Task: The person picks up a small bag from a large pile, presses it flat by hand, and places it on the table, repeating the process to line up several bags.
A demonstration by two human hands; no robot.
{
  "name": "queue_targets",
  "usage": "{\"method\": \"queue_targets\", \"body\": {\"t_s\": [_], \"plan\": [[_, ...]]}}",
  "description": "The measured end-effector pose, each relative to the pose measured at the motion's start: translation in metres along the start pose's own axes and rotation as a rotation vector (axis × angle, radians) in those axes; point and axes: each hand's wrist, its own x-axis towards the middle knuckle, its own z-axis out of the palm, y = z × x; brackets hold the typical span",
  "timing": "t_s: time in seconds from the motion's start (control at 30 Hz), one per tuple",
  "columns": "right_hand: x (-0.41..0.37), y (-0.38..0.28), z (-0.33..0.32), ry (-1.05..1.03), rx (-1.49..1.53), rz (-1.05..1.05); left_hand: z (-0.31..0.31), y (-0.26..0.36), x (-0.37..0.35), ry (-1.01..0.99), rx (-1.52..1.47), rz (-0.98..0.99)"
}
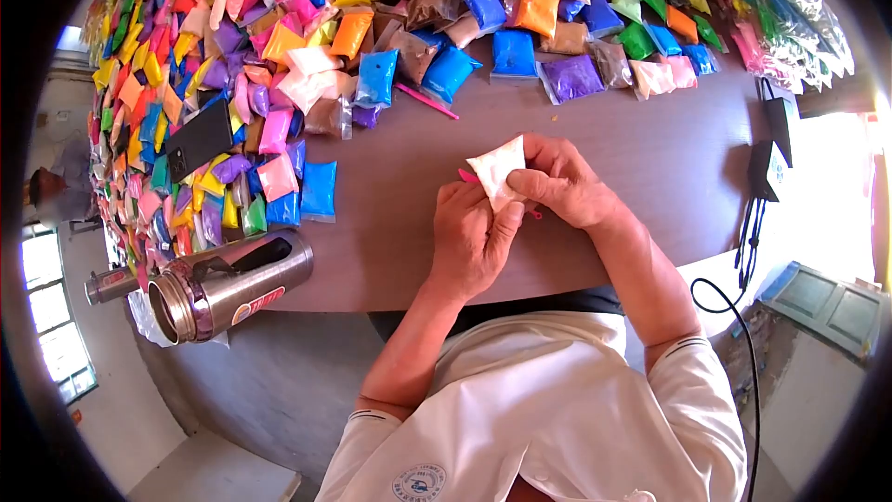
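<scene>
Both hands grip a small pale, cream-white pillow-shaped packet (pixel 497 167) over the near part of the table. My left hand (pixel 467 240) is closed at its lower left edge, thumb up. The thumb of my right hand (pixel 565 184) presses on its right side, with the fingers curled behind. A pink thing (pixel 467 176) shows beside the packet, and a pinkish-red end pokes out below my right hand; its shape is mostly hidden. A thin pink stick (pixel 427 101) lies on the table beyond, near the blue packets (pixel 450 73).
Heaped coloured packets (pixel 269 46) cover the table's back and left. A dark phone (pixel 200 141) rests on them. An open steel flask (pixel 246 281) lies on its side at the front left edge. Black boxes with cables (pixel 769 167) sit at the right edge. The brown tabletop (pixel 641 149) surrounds my hands.
</scene>
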Motion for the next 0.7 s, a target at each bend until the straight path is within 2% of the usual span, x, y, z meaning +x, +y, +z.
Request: {"method": "queue_targets", "body": {"t_s": [0.13,0.2,0.33,0.4,0.53,0.7], "plan": [[-0.0022,-0.0030,0.0023,0.021,-0.012,-0.024,0.0006,-0.0010,-0.0008,-0.001,0.031,0.017],[-0.0026,-0.0067,0.0015,-0.043,0.115,0.003,-0.0013,-0.0001,0.0001,-0.012,-0.030,0.013],[-0.0004,-0.0068,0.0045,-0.003,0.130,0.021,0.0010,-0.0018,-0.0009,-0.014,-0.035,-0.017],[-0.0007,-0.0050,0.0072,0.038,0.065,-0.032,0.0031,-0.0009,0.0010,0.012,0.043,0.066],[-0.0019,-0.0020,0.0067,0.021,0.050,-0.047,0.0058,-0.0036,0.0005,0.008,0.095,0.114],[-0.0016,-0.0062,0.0074,0.039,0.098,-0.027,0.0043,0.0020,0.0011,0.058,-0.006,0.023]]}}
